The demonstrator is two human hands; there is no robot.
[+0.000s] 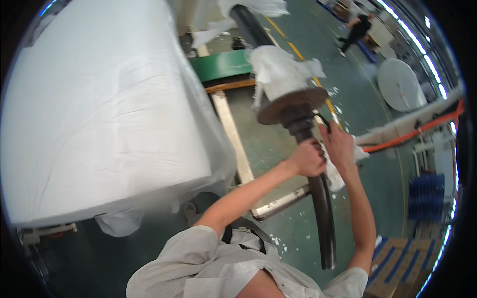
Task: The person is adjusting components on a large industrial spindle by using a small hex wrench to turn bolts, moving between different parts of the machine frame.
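Observation:
A long dark metal shaft runs from near my body up to a round brown flange disc. My left hand is closed around the shaft, just below the stepped collar under the disc. Beside it, my right hand has its fingers bent at a thin black curved handle next to the collar; its fingertips are partly hidden. Torn white wrapping sits around the shaft beyond the disc. The shaft shows again farther off as a black tube.
A huge white wrapped roll fills the left side. Below the shaft stands a pale frame with a green panel. White scraps litter the floor. An orange hose, blue crates and a distant person are at the right.

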